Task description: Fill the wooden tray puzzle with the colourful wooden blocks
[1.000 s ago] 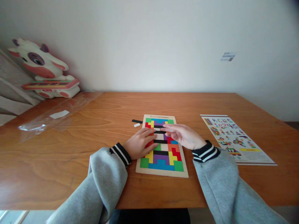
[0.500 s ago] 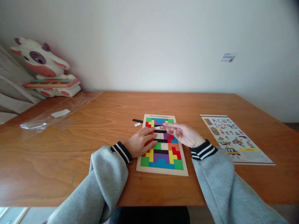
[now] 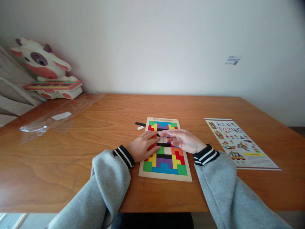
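A wooden puzzle board (image 3: pixel 165 178) with colourful block pieces and several black strips lies in front of me. My left hand (image 3: pixel 142 147) rests on its left side, fingers spread over the pieces. Above the upper middle, my right hand (image 3: pixel 187 140) has its fingers stretched towards the left fingertips, and they cover part of the board. Whether a small piece sits under the right fingertips is hidden. Just beyond the board's upper left edge lie a loose black strip (image 3: pixel 140 123) and a small white piece (image 3: pixel 140 128).
A printed pattern sheet (image 3: pixel 240 143) lies on the wooden table (image 3: pixel 114 108) to the right. On the left are a clear plastic bag (image 3: pixel 47 124) with a white label and a cow-shaped toy keyboard (image 3: pixel 53 85). A wall stands behind the table.
My right hand has moved slightly left and nearer to me over the board. The white piece seen between the fingertips is now mostly covered. My left hand has hardly moved.
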The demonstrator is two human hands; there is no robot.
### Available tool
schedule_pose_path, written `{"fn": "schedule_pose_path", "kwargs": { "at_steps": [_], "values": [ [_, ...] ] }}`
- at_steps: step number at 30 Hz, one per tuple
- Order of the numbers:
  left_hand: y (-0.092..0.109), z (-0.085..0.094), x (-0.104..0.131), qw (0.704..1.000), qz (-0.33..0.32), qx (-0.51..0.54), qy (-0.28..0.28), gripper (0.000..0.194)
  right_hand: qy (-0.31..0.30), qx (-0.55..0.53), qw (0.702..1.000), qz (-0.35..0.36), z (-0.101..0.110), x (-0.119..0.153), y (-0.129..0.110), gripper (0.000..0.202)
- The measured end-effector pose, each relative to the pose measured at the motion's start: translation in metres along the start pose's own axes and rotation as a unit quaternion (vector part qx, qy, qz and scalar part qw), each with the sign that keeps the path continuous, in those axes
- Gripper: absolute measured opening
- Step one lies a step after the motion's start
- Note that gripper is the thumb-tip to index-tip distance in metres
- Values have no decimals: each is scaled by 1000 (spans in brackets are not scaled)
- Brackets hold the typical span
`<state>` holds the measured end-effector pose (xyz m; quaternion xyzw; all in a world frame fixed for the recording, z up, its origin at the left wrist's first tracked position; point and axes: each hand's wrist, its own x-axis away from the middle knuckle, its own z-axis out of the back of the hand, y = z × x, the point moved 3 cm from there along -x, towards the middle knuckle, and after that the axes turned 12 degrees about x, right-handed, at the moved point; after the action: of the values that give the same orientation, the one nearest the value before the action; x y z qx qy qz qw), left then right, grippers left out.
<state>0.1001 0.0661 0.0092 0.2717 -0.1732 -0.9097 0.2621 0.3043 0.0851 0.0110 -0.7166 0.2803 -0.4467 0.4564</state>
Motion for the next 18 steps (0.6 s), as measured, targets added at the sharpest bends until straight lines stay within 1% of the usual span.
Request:
{"fn": "schedule_pose_path", "kwargs": {
  "at_steps": [2, 4, 5, 6, 7, 8, 9, 11, 12, 13, 15, 18],
  "values": [
    [0, 2, 1, 1000, 5, 0, 3, 33, 15, 40, 999, 24, 0, 1, -1, 20],
    [0, 3, 1, 1000, 8, -3, 9, 31, 70, 103, 989, 75, 2, 0, -1, 27],
    [0, 3, 2, 1000, 8, -4, 12, 31, 109, 149, 977, 105, 4, 0, -2, 30],
    [0, 4, 2, 1000, 6, -5, 13, 30, 149, 205, 958, 137, 5, 0, -2, 32],
    [0, 4, 2, 1000, 4, -5, 13, 30, 183, 268, 930, 173, 6, 0, -3, 32],
    [0, 4, 2, 1000, 2, -5, 13, 30, 205, 335, 895, 212, 5, 1, -4, 30],
    [0, 4, 1, 1000, -2, -6, 12, 30, 216, 398, 855, 254, 2, 2, -4, 27],
    [0, 5, 1, 1000, -7, -9, 11, 31, 199, 497, 777, 332, -5, 3, -4, 25],
    [1, 5, 1, 1000, -11, -11, 11, 31, 183, 532, 746, 357, -8, 4, -3, 29],
    [1, 5, 0, 1000, -16, -13, 11, 31, 167, 559, 723, 369, -11, 5, -1, 34],
    [2, 6, 0, 999, -27, -18, 14, 30, 150, 599, 694, 369, -14, 5, 1, 43],
    [4, 5, -2, 999, -39, -18, 24, 28, 149, 633, 673, 354, -14, 5, 3, 44]
  ]
}}
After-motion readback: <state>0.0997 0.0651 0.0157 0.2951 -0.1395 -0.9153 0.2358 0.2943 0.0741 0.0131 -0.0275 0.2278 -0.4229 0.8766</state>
